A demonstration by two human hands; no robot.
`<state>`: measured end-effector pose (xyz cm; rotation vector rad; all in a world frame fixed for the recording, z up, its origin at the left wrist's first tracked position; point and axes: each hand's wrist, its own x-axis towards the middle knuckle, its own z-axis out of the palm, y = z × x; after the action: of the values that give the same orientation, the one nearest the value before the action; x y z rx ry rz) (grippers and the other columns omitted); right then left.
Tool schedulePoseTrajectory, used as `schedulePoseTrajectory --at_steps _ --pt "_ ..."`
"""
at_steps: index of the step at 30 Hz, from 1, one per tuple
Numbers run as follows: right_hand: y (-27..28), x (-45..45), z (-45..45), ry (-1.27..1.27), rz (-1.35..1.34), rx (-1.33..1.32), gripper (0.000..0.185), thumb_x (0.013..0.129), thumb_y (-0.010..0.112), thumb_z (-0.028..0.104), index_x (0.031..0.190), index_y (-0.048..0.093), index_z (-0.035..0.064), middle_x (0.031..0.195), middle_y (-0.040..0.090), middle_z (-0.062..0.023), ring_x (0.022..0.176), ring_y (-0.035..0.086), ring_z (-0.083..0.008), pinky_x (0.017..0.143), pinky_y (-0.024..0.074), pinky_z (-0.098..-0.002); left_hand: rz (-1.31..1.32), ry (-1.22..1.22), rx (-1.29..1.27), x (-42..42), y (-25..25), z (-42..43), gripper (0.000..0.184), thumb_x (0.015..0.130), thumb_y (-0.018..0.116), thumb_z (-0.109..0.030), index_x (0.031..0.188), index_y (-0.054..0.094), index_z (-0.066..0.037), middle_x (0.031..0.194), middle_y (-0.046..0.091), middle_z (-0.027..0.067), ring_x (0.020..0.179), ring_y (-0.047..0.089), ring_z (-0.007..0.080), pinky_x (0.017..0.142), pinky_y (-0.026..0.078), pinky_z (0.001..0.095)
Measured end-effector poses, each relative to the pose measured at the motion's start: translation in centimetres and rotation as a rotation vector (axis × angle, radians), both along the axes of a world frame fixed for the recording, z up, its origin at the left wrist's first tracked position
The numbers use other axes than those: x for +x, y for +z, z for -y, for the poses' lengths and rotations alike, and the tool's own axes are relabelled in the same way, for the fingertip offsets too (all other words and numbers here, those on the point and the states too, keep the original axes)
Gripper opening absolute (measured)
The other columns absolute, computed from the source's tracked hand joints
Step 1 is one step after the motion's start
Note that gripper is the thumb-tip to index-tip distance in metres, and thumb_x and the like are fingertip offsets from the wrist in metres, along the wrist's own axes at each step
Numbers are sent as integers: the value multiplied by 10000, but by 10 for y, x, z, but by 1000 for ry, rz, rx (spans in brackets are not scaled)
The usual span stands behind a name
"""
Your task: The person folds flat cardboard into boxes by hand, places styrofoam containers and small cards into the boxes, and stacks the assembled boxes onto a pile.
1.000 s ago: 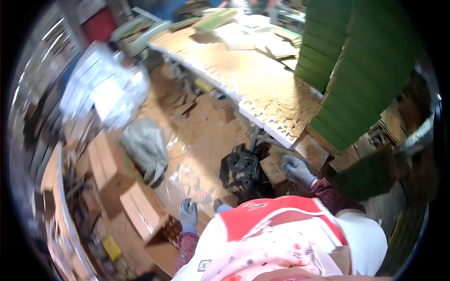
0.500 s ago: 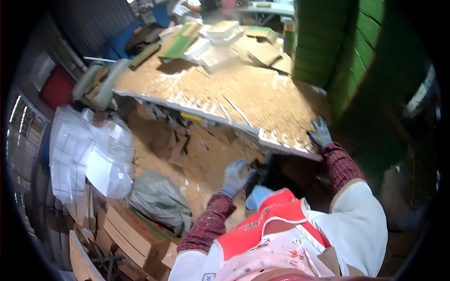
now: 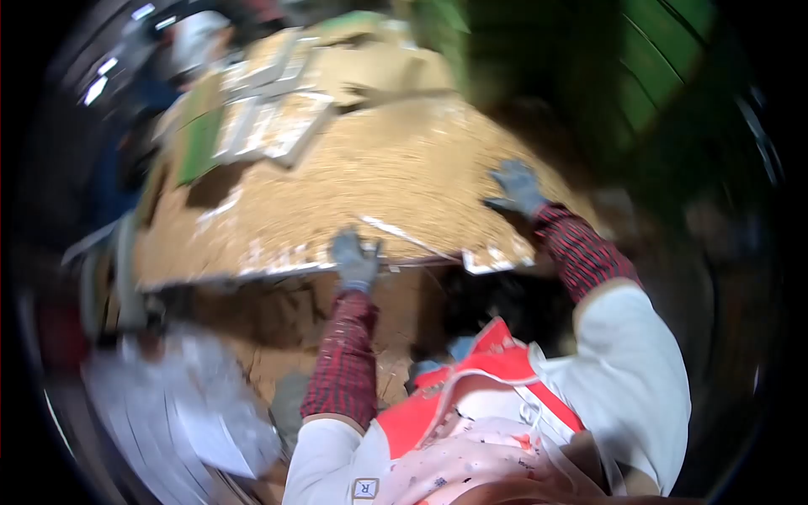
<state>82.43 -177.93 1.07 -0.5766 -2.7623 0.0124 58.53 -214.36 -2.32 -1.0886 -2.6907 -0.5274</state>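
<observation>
Grey fabric gloves (image 3: 357,273) covered the left hand (image 3: 355,261) and right hand (image 3: 517,187); the dark-red cloth sleeves (image 3: 343,358) bore black patterning. The broad tabletop (image 3: 396,160) looked sandy tan; the pink printed fabric (image 3: 471,454) showed red motifs.

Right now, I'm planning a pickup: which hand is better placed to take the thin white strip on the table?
Probably the gloved left hand: it appears close beside the thin white strip, near its left end, while the gloved right hand is spread farther off.
</observation>
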Motion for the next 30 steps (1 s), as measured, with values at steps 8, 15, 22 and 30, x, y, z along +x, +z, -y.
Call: schedulePoseTrajectory --at_steps 8,15,22,30 --pt "-1 198 3 -724 255 -231 710 786 681 505 1399 465 220 1491 334 -165 1401 247 -387 1095 212 -637 108 -353 -40 103 19 -144 853 766 670 -609 1418 446 -107 1459 379 223 1371 293 434 1125 249 520" --pt "-7 154 32 -766 122 -355 697 869 543 610 1403 464 170 1503 345 -153 1416 223 -373 1117 208 -576 107 -1219 58 195 41 -184 634 770 720 -407 1292 504 -119 1304 503 129 1233 451 336 1059 294 577" --pt "-106 257 -56 -601 98 -321 453 986 510 286 1405 437 133 1315 532 -200 1177 524 -362 971 443 -407 2007 264 362 126 -15 -22 474 863 671 -508 1110 627 -107 926 634 31 831 611 144 652 539 334" --pt "-67 232 -39 -776 -728 -1436 604 949 607 315 1449 408 41 1371 531 -60 1257 472 -178 1072 341 -305 2082 -206 610 151 -73 -105 804 757 721 -607 1303 488 -65 1058 657 115 1015 617 259 899 497 431"
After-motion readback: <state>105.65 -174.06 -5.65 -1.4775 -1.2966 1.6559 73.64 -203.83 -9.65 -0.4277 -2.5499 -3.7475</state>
